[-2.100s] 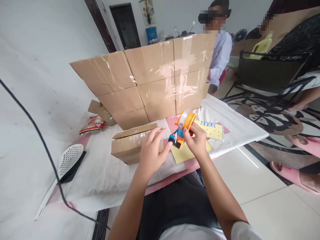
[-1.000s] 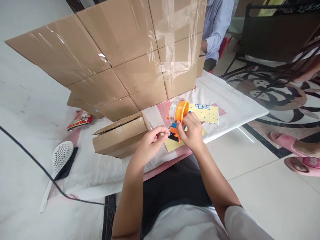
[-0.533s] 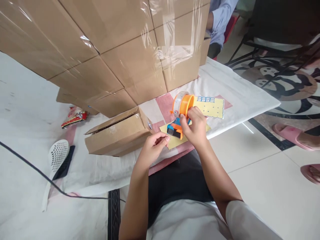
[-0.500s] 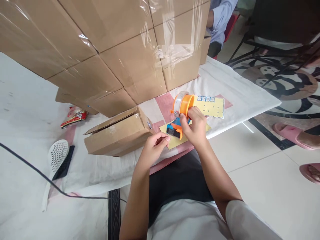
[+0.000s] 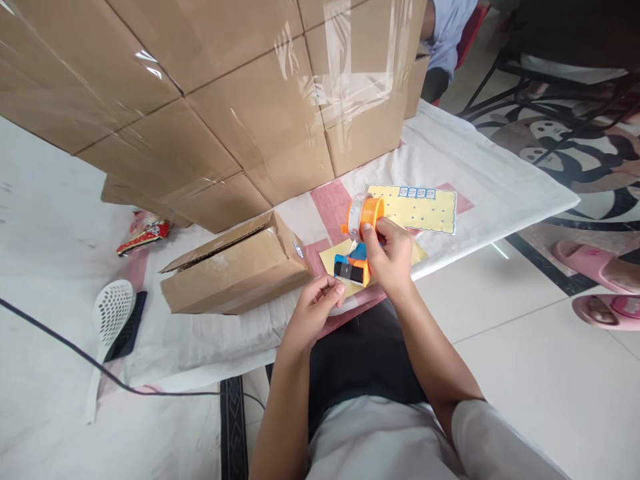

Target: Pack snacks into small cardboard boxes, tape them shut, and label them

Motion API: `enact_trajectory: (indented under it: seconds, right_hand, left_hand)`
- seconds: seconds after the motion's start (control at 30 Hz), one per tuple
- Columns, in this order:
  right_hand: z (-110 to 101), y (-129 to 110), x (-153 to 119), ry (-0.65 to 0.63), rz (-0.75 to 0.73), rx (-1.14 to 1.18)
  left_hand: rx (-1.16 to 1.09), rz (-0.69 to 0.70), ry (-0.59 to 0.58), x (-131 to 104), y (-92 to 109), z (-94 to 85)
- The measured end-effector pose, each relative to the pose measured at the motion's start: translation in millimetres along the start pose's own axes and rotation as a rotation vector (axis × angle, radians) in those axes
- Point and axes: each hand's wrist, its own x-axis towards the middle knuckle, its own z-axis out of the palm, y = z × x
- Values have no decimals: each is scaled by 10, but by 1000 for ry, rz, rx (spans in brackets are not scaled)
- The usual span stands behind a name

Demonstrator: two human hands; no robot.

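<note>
My right hand (image 5: 391, 253) is wrapped round an orange and blue tape dispenser (image 5: 371, 217), with a roll of clear tape on it. The dispenser is held above the table, its blue and black end pointing toward my left hand. Close to that end, my left hand (image 5: 316, 305) is pinched shut, thumb against curled fingers; what is between them, perhaps the tape's end, is too fine to make out. A yellow sheet (image 5: 327, 257) lies under the dispenser. Beyond my right hand lies a yellow card with a blue printed border (image 5: 425, 212).
A small cardboard box (image 5: 235, 273) with a slightly raised flap sits left of my hands. Behind it rises a stack of taped cartons (image 5: 260, 113). A white slotted ladle (image 5: 114, 310) and a red packet (image 5: 145, 233) lie at the left. Someone's blue sleeve (image 5: 450, 33) shows behind the cartons.
My left hand has shifted slightly right and down, staying pinched. The dispenser has turned a little in my right hand. The view has moved slightly; a person's pink slipper at right has shifted.
</note>
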Motion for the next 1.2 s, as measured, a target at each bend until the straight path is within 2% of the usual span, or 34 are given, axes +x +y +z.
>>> enact_trajectory:
  seconds: [0.23, 0.43, 0.57, 0.67, 0.77, 0.87, 0.97, 1.03, 1.1, 1.2]
  right_hand:
    - [-38, -6, 37, -3, 127, 54]
    - [18, -81, -7, -42, 362, 157]
    - [80, -33, -65, 42, 460, 177]
    - [81, 19, -71, 71, 547, 276]
    - [-3, -20, 11, 80, 616, 419]
    - [-138, -153, 205, 205, 559, 481]
    - [-186, -212, 482, 327, 345, 361]
    - [-91, -122, 686, 323, 225, 171]
    - [122, 64, 882, 238, 175, -77]
    - [537, 379, 1105, -58, 250, -389]
  left_hand:
    - [-76, -41, -10, -32, -6, 57]
    - [-28, 35, 17, 39, -117, 94]
    - [22, 93, 83, 118, -183, 123]
    - [60, 143, 115, 170, -212, 187]
    - [183, 173, 61, 199, -246, 277]
    - [229, 171, 40, 188, -244, 295]
    - [113, 170, 109, 152, -169, 189]
    - [64, 186, 160, 134, -108, 93]
    - [20, 185, 196, 122, -70, 21]
    - [-43, 172, 235, 107, -77, -25]
